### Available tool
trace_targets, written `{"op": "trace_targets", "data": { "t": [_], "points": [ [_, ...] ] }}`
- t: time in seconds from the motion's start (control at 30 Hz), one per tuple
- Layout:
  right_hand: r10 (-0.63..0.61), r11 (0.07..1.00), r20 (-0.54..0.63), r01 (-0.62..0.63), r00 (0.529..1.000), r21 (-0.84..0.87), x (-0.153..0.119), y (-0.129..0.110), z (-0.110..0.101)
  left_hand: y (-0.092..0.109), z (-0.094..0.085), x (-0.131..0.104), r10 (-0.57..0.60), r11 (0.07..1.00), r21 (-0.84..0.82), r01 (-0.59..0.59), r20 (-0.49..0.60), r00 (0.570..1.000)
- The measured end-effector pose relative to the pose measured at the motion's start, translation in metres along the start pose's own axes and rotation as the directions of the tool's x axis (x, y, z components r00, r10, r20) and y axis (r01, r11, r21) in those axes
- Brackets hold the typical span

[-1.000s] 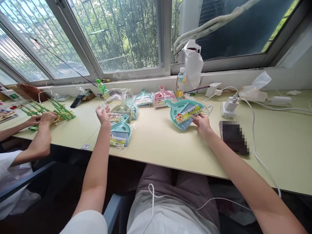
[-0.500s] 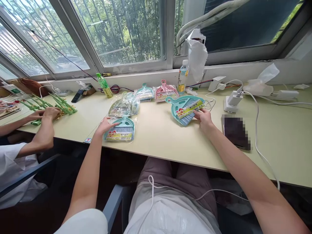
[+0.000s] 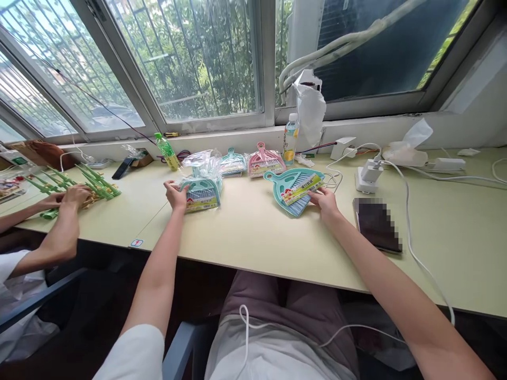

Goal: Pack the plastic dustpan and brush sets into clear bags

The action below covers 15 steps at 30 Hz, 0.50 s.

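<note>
Has brought the bagged dustpan set [image 3: 203,199] back from the front edge of the table [image 3: 253,237] since half a second ago, up against the clear bags [image 3: 202,160] behind; has kept the right hand [image 3: 325,203] in place. Pinches the bagged set at its left side with the left hand [image 3: 175,195], fingers curled to the film — cannot tell how tightly. Pinches the loose teal dustpan set [image 3: 299,192] with the right, at its lower right by the end of the label [image 3: 304,189]; cannot tell whether lifted or resting.

Should handle as light, stiff, thin plastic, not very fragile; likely soft at the bristles [image 3: 295,209] and slippery wherever wrapped in film. Best gripped by the rim or the looped handle [image 3: 271,175], rather than by the label or loose film alone.

Loses the bagged set's handle among glare and creases; cannot count the sets under the film, nor see beneath the loose one. Shows a pink set [image 3: 265,162] and another teal set [image 3: 233,163] farther back, a dark flat thing [image 3: 376,224] masked by mosaic at right, and, at far left, a co-worker's hands [image 3: 77,196] over green stems [image 3: 99,182] — cut off at the sleeve.
</note>
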State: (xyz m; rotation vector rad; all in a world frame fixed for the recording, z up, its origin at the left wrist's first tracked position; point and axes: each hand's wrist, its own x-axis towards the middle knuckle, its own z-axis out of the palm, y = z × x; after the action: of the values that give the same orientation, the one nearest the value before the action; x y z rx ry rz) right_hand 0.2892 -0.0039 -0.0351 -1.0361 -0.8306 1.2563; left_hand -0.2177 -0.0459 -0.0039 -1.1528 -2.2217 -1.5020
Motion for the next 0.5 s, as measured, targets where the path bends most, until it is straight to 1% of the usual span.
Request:
{"op": "trace_targets", "data": {
  "t": [0.07, 0.13, 0.2, 0.27, 0.3, 0.4, 0.5],
  "points": [
    [0.002, 1.000, 0.008, -0.002, 1.000, 0.007, 0.002, 0.003, 0.000, 0.002, 0.008, 0.008, 0.067, 0.997, 0.042, -0.069, 0.038, 0.997],
    [0.005, 1.000, 0.008, -0.006, 1.000, 0.010, 0.003, 0.005, 0.001, 0.004, 0.012, 0.010, 0.078, 0.990, 0.111, -0.081, 0.030, 0.996],
    [0.003, 1.000, 0.009, -0.004, 1.000, 0.006, 0.003, 0.005, 0.001, 0.006, 0.014, 0.005, 0.063, 0.985, 0.162, -0.057, -0.034, 0.997],
    [-0.005, 1.000, 0.019, 0.005, 1.000, -0.003, 0.002, 0.004, 0.001, 0.008, 0.012, -0.005, 0.063, 0.985, 0.170, -0.042, -0.121, 0.991],
    [-0.007, 1.000, 0.026, 0.007, 1.000, -0.006, 0.002, 0.004, 0.001, 0.010, 0.010, -0.010, 0.079, 0.986, 0.161, -0.054, -0.158, 0.984],
    [0.004, 1.000, 0.033, -0.004, 0.999, -0.003, 0.001, 0.002, 0.001, 0.021, 0.000, -0.022, 0.180, 0.981, 0.115, -0.158, -0.226, 0.957],
    [0.036, 0.999, 0.035, -0.036, 0.999, -0.010, 0.001, 0.001, 0.001, 0.043, -0.012, -0.024, 0.317, 0.947, 0.040, -0.317, -0.248, 0.915]
  ]
}}
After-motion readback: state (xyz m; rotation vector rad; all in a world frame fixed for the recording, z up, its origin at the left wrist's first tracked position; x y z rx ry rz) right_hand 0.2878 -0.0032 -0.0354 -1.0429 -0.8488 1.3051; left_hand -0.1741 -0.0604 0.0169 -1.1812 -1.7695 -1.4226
